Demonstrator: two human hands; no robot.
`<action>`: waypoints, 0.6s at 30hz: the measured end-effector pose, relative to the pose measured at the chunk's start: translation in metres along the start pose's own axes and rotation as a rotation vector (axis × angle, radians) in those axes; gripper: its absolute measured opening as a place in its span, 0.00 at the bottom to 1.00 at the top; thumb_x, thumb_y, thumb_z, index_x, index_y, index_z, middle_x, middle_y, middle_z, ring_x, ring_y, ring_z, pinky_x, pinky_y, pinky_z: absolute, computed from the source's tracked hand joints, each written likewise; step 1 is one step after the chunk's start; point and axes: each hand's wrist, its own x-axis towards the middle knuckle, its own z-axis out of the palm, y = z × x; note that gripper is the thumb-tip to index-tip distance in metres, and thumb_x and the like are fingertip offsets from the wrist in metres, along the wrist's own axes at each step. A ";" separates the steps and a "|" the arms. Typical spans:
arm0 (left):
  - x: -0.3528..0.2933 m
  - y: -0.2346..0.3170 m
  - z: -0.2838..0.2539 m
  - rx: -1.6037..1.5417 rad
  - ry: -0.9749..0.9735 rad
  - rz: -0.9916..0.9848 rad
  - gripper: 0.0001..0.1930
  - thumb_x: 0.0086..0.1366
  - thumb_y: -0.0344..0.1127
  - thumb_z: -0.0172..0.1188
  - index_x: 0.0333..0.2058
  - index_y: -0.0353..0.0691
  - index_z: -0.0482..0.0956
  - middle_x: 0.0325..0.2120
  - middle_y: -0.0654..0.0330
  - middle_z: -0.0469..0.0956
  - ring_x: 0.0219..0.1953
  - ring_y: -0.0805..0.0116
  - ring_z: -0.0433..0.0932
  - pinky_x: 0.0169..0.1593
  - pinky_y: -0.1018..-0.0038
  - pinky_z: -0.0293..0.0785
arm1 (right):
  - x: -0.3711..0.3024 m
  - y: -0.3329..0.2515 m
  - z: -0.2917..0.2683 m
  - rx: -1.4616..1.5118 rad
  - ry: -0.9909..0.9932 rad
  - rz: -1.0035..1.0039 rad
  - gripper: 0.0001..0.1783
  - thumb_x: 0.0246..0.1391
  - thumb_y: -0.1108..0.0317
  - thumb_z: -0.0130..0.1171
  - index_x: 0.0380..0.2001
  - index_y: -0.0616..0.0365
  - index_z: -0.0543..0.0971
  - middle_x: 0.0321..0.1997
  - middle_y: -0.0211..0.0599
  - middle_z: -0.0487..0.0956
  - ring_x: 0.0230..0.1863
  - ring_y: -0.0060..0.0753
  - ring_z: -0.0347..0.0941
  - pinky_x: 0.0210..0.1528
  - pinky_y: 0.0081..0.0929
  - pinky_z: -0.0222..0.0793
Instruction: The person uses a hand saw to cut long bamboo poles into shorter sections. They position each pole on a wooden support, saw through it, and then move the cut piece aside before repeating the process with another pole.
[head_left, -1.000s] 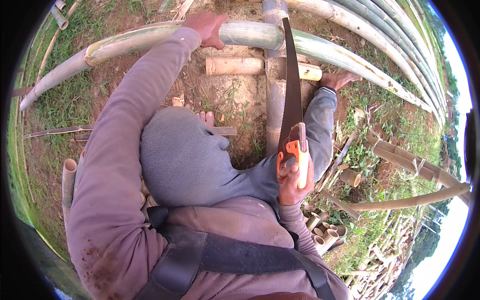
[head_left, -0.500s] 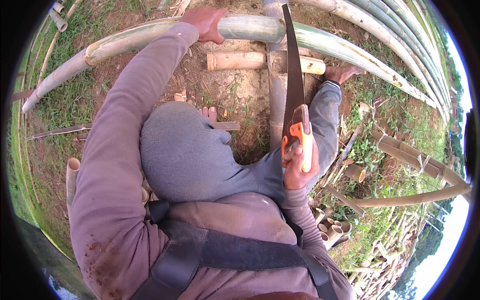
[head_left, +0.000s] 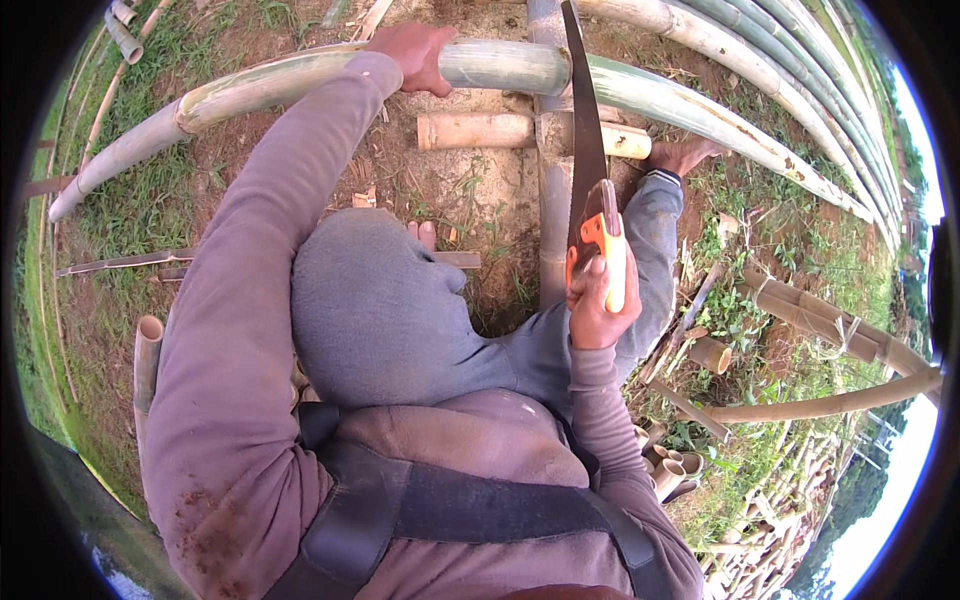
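Note:
A long green bamboo pole lies crosswise at the far side, resting on another bamboo support pole that runs away from me. My left hand is wrapped over the pole, left of the support. In my right hand is a handsaw with an orange and pale handle, closed in the fingers. Its long dark blade points away from me and reaches the bamboo pole just right of the support. Whether the teeth are inside a cut cannot be made out.
A short bamboo piece lies beneath the pole, across the support. My bare foot is near its right end. Several long bamboo poles lie at the far right. Cut bamboo tubes and a heap of bamboo pieces are at the lower right.
My right hand and the saw have moved slightly away from me, along the blade's direction. My left hand keeps its hold on the bamboo pole.

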 end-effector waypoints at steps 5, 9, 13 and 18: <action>0.003 0.005 -0.002 0.024 -0.027 0.001 0.48 0.50 0.57 0.78 0.69 0.48 0.72 0.53 0.50 0.85 0.54 0.47 0.85 0.60 0.54 0.80 | -0.070 0.000 -0.040 0.031 -0.014 0.001 0.32 0.72 0.56 0.63 0.68 0.70 0.73 0.54 0.46 0.84 0.35 0.19 0.80 0.36 0.21 0.77; 0.002 0.023 -0.011 0.015 -0.011 0.025 0.47 0.52 0.58 0.78 0.68 0.47 0.73 0.52 0.51 0.85 0.54 0.48 0.85 0.60 0.54 0.81 | 0.079 0.013 0.032 -0.050 0.005 -0.007 0.24 0.71 0.64 0.65 0.62 0.67 0.76 0.46 0.42 0.84 0.37 0.20 0.80 0.37 0.23 0.79; -0.002 0.005 -0.003 0.061 -0.049 -0.015 0.48 0.53 0.59 0.77 0.69 0.46 0.70 0.55 0.50 0.83 0.56 0.49 0.84 0.60 0.54 0.81 | 0.106 -0.019 0.061 0.131 -0.010 -0.010 0.18 0.70 0.65 0.67 0.54 0.65 0.77 0.39 0.35 0.81 0.36 0.19 0.79 0.34 0.21 0.76; 0.004 0.008 -0.003 0.037 0.020 0.039 0.40 0.55 0.57 0.78 0.62 0.46 0.74 0.49 0.53 0.86 0.53 0.52 0.86 0.58 0.54 0.82 | 0.087 0.011 0.061 0.208 0.017 -0.182 0.20 0.68 0.61 0.70 0.51 0.65 0.77 0.36 0.29 0.80 0.36 0.20 0.77 0.36 0.21 0.74</action>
